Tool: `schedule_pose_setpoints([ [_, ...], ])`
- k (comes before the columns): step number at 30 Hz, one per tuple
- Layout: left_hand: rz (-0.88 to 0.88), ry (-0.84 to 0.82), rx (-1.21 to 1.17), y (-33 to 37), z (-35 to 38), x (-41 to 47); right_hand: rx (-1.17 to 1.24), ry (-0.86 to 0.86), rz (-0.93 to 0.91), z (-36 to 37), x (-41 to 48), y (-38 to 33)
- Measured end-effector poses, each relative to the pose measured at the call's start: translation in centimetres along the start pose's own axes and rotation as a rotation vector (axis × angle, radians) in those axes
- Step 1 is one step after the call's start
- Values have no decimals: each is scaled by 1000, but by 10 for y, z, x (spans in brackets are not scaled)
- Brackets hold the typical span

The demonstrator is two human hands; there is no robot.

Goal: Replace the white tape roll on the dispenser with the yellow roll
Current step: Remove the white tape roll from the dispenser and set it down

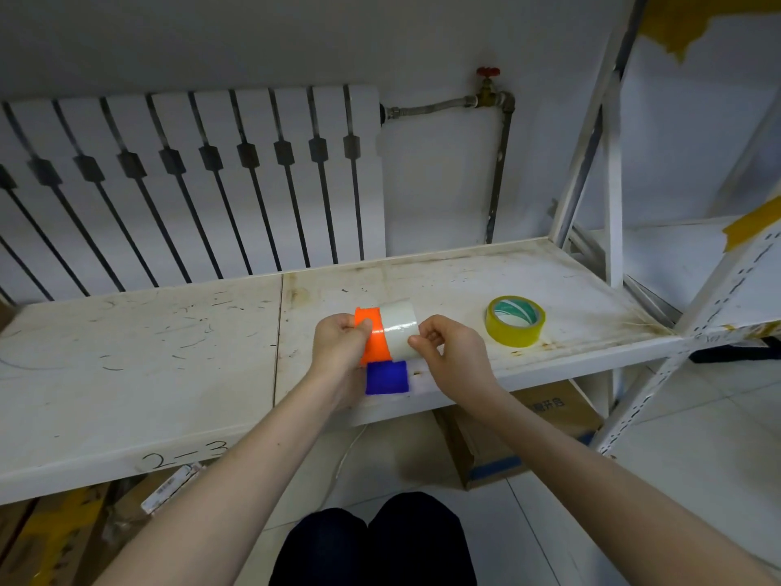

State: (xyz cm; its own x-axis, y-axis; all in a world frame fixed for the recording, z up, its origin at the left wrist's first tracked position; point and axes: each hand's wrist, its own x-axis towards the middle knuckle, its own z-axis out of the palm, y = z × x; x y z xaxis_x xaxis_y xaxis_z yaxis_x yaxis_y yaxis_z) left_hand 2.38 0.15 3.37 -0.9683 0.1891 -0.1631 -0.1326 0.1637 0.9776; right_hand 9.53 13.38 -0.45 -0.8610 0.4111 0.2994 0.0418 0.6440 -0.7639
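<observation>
Your left hand (340, 342) is closed around the orange body of the tape dispenser (374, 338), thumb pressed on its upper face, holding it just above the front part of the white shelf (169, 353). The dispenser's blue handle (386, 377) hangs below the orange part, toward you, against the shelf's front edge.

The white tape roll (399, 329) sits on the dispenser, on the side away from your left hand. Your right hand (454, 357) is on that roll: fingers curled, thumb and forefinger pinched narrow at the roll's near-right edge. Whether they grip the roll itself or a loose end of tape cannot be told from this view.

The yellow tape roll (515, 320) lies flat on the shelf, to the right of the dispenser and well apart from it, untouched. Its core shows a green-and-white printed liner.

Behind the dispenser, against the wall, stands a white radiator (190, 184) with dark slots; a pipe with a red-handled valve (488, 84) runs out of its right end. Right of the dispenser, beyond the yellow roll, rise the white uprights of the shelf frame (613, 205). Below the dispenser, under the shelf, a cardboard box (520, 437) rests on the floor. The shelf's front edge carries the handwritten mark "2-3", left of the dispenser.
</observation>
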Motion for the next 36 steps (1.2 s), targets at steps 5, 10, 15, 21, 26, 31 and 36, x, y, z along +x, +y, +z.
schedule_pose_setpoints([
  [5, 35, 46, 82, -2, 2, 10, 95, 114, -9, -20, 11, 11],
  [10, 53, -27, 90, 0, 13, 5, 85, 65, 9, -30, 19, 18],
  [15, 1, -65, 16, -4, 23, 2, 105, 61, 113, -40, 19, 44],
  [21, -84, -101, -141, 0, 31, -8, -25, 263, 115, -70, 34, 74],
  [26, -70, -132, -96, 7, 37, -11, -220, 299, 252, -97, 51, 110],
  [31, -80, -118, 10, 11, 45, -9, -346, 196, 457, -113, 69, 135],
  [36, -108, -102, 126, 3, 42, 6, -338, 164, 585, -118, 78, 144],
])
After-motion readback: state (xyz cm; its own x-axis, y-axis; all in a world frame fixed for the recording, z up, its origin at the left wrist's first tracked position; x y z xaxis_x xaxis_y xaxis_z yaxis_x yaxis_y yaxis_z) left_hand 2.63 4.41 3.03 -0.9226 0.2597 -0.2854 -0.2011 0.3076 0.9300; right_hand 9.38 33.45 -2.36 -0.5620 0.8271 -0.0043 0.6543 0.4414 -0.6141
